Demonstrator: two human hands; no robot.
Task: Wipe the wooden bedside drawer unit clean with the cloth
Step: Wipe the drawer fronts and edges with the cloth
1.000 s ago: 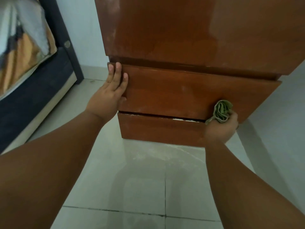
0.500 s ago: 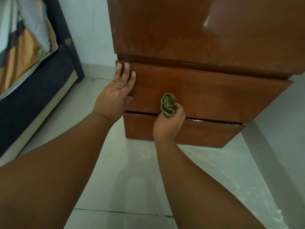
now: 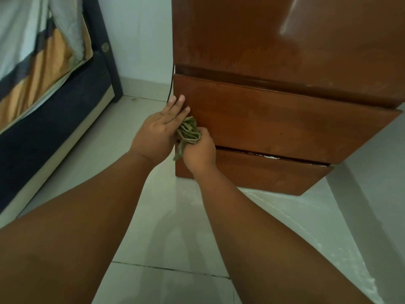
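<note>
Glossy wooden drawer unit (image 3: 285, 119), crumpled green cloth (image 3: 189, 132)

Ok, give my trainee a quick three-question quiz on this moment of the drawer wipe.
1. True or false: the right hand grips the cloth.
2. Which drawer front does the cloth touch: A upper, B lower?
3. Where does the left hand rest?

Key: 1 true. 2 A. 3 Flat on the upper drawer's left edge, beside the cloth.
</note>
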